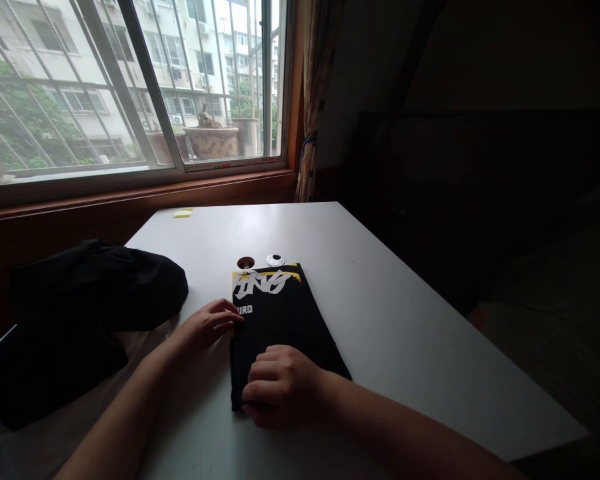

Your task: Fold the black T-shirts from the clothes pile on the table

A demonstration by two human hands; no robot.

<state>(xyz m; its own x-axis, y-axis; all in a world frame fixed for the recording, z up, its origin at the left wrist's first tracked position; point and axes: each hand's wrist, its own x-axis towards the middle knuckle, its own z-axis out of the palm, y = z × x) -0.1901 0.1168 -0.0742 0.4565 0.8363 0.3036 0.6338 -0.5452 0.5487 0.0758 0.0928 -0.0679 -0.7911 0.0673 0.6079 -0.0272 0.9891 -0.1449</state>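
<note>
Fingers parted, gripping nothing visibly, the left hand [207,325] likely steadies the cloth [283,319], lower centre; right hand [283,387] curled, grip unclear.

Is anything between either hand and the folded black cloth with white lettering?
Nothing visible: the left hand is at the left edge of the folded black cloth, the right hand over its near part. The black heap lies farther left.

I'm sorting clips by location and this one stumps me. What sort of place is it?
Probably a room in a home, likely a flat: a patterned curtain hangs beside a sliding window with bars outside, and what look like apartment buildings stand beyond.
</note>
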